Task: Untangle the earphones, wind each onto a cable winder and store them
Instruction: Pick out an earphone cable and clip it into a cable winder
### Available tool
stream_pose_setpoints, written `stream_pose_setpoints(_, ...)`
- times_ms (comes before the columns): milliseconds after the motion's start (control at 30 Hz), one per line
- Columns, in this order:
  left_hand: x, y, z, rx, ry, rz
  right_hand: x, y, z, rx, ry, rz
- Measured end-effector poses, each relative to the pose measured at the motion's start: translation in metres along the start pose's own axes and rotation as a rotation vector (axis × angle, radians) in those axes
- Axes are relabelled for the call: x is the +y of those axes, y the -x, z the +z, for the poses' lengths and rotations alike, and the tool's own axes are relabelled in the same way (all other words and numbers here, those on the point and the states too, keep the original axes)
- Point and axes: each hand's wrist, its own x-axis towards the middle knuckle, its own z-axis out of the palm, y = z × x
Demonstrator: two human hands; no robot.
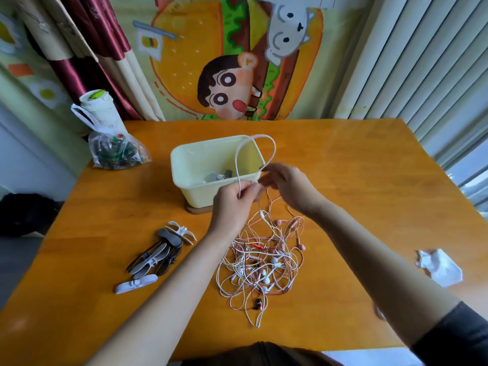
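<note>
A tangle of white and pink earphones [260, 262] lies on the orange table in front of me. My left hand [233, 204] and my right hand [286, 184] are raised above it, each pinching one white cable [273, 146]. That cable arches up in a loop over the cream storage box [211, 170] and trails down from my hands into the tangle. Several grey and white cable winders [158, 256] lie in a heap to the left of the tangle. Some small grey and white items sit at the bottom of the box.
A clear plastic bag [115, 150] with dark contents and a white cylinder stand at the table's back left corner. A crumpled white paper [439, 266] lies at the right. Curtains and a cartoon wall hanging rise behind the table [356, 180].
</note>
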Motion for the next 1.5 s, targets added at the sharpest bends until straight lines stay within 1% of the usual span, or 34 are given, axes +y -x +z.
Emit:
stream_pose_setpoints(100, -0.006, -0.002, -0.013, 0.061, 0.002, -0.007, 0.029, 0.016, 0.02, -0.292, 0.214, 0.059)
stream_pose_setpoints(167, -0.012, -0.003, -0.017, 0.077, -0.014, -0.007, 0.041, 0.028, 0.035, -0.386, 0.28, 0.076)
stream_pose_setpoints(300, -0.024, -0.005, -0.027, 0.115, -0.019, -0.022, 0.055, 0.039, 0.045, -0.435, 0.291, 0.113)
stream_pose_setpoints(467, -0.031, -0.007, -0.04, 0.192, 0.044, -0.11, 0.063, 0.05, 0.045, -0.488, 0.238, 0.193)
stream_pose_setpoints(500, -0.031, -0.007, -0.042, 0.195, 0.054, -0.119, 0.063, 0.051, 0.046, -0.469, 0.256, 0.187)
stream_pose_setpoints(567, -0.03, -0.007, -0.041, 0.188, 0.074, -0.142, 0.058, 0.052, 0.049, -0.368, 0.295, 0.157)
stream_pose_setpoints(633, -0.029, -0.006, -0.039, 0.16, 0.085, -0.165, 0.049, 0.047, 0.055, -0.278, 0.263, 0.121)
stream_pose_setpoints(667, -0.028, -0.006, -0.037, 0.143, 0.086, -0.169, 0.044, 0.043, 0.058, -0.272, 0.246, 0.11)
stream_pose_setpoints(767, -0.03, -0.004, -0.036, 0.125, 0.076, -0.17, 0.036, 0.035, 0.073, -0.388, 0.231, 0.086)
stream_pose_setpoints(833, -0.033, -0.005, -0.041, 0.138, 0.084, -0.201, 0.04, 0.037, 0.08, -0.45, 0.219, 0.082)
stream_pose_setpoints(933, -0.044, -0.007, -0.053, 0.193, 0.139, -0.297, 0.059, 0.048, 0.072, -0.476, 0.316, 0.11)
stream_pose_setpoints(1000, -0.055, -0.007, -0.062, 0.234, 0.157, -0.359, 0.079, 0.056, 0.059, -0.466, 0.345, 0.177)
stream_pose_setpoints(1067, -0.065, -0.004, -0.065, 0.226, 0.129, -0.411, 0.096, 0.062, 0.042, -0.403, 0.328, 0.258)
stream_pose_setpoints(1100, -0.069, -0.002, -0.065, 0.206, 0.124, -0.44, 0.1, 0.061, 0.032, -0.339, 0.324, 0.279)
stream_pose_setpoints(1167, -0.071, 0.0, -0.061, 0.138, 0.162, -0.501, 0.097, 0.056, 0.013, -0.173, 0.329, 0.254)
stream_pose_setpoints(1233, -0.064, 0.003, -0.051, 0.044, 0.219, -0.531, 0.079, 0.048, -0.004, -0.026, 0.316, 0.168)
stream_pose_setpoints(1300, -0.051, 0.006, -0.039, -0.06, 0.253, -0.489, 0.055, 0.041, -0.014, 0.085, 0.286, 0.067)
stream_pose_setpoints(1367, -0.035, 0.008, -0.029, -0.119, 0.259, -0.384, 0.032, 0.037, -0.017, 0.148, 0.296, -0.016)
stream_pose_setpoints(1400, -0.028, 0.009, -0.024, -0.146, 0.238, -0.311, 0.021, 0.035, -0.016, 0.135, 0.306, -0.048)
stream_pose_setpoints(1500, -0.013, 0.011, -0.015, -0.253, 0.122, -0.129, 0.003, 0.035, -0.005, 0.006, 0.332, -0.11)
